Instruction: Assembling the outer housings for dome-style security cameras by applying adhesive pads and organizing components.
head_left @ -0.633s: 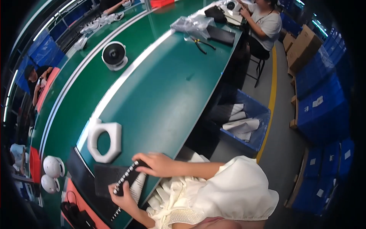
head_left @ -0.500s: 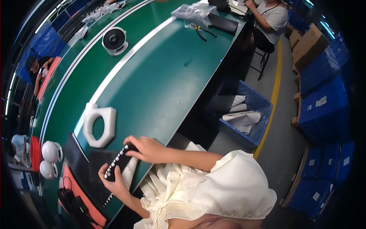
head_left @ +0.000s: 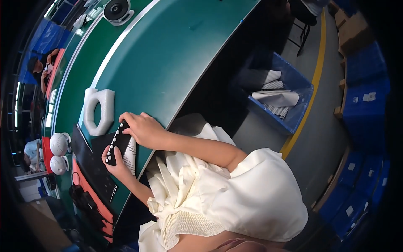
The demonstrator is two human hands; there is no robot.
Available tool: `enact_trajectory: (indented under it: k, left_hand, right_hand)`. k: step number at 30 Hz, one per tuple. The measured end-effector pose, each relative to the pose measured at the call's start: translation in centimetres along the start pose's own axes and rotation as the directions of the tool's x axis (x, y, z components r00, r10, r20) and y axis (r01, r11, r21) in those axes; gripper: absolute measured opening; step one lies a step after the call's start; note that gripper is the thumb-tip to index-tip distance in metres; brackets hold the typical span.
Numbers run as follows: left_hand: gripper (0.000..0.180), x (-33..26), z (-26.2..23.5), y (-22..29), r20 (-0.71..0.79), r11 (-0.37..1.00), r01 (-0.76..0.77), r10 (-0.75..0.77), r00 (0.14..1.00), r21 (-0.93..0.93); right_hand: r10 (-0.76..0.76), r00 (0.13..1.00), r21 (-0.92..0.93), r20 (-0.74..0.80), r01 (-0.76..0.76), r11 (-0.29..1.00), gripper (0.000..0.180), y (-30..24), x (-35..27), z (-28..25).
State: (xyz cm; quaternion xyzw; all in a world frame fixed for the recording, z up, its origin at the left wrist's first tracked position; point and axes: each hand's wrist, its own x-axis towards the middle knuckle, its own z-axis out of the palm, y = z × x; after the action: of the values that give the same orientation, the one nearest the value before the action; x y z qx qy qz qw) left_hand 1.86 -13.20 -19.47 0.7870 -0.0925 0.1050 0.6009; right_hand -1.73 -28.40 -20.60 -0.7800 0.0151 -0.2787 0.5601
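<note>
Both hands hold a narrow black strip (head_left: 121, 145) with a row of white round dots along one edge. My left hand (head_left: 117, 163) pinches its near end, thumb on top. My right hand (head_left: 142, 129) grips the far end between thumb and fingers. Under the strip lies a dark flat sheet (head_left: 99, 144), with a white printed sheet (head_left: 131, 159) showing beside it. Left of these, a longer black sheet (head_left: 90, 161) has white dots along parts of its edges. A white foam ring (head_left: 110, 110) with an angular outline stands just beyond my hands.
A green worktable (head_left: 168, 63) stretches away. Black cables (head_left: 84, 198) lie on an orange-red surface (head_left: 100, 210) at lower left. White round devices (head_left: 59, 145) stand farther left. A blue bin (head_left: 308, 94) with white sheets stands on the floor at right. Other people are nearby.
The view has shifted, so the foam ring and table sit higher in the picture and the pliers and plastic bag are out of view. Both hands keep hold of the strip.
</note>
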Motion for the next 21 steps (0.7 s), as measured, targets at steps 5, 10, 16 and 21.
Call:
enact_trajectory:
  k: [5, 10, 16, 21]
  left_hand:
    - [0.027, 0.0, -0.1, -0.5, -0.011, 1.000, 0.004, -0.004, 1.000, 0.030]
    - [0.026, -0.1, -0.1, 0.0, -0.021, 0.999, 0.030, -0.029, 0.999, 0.039]
    - [0.029, 0.0, -0.4, 0.6, 0.027, 0.983, 0.026, -0.031, 0.999, 0.182]
    - [0.048, 0.9, -2.2, 1.8, 0.250, 0.985, 0.148, -0.166, 0.954, 0.087]
  right_hand:
    - [-0.024, 1.000, 0.007, -0.016, 0.025, 1.000, 0.024, 0.3, 0.0, 0.0]
    - [0.068, 0.996, 0.063, 0.061, -0.072, 0.995, 0.028, -0.2, 0.3, -0.4]
    - [0.134, 0.991, -0.080, 0.005, -0.133, 0.988, 0.025, -0.8, 0.8, 0.1]
    - [0.116, 0.991, -0.167, 0.069, -0.104, 0.981, 0.026, -0.8, 2.0, 0.4]
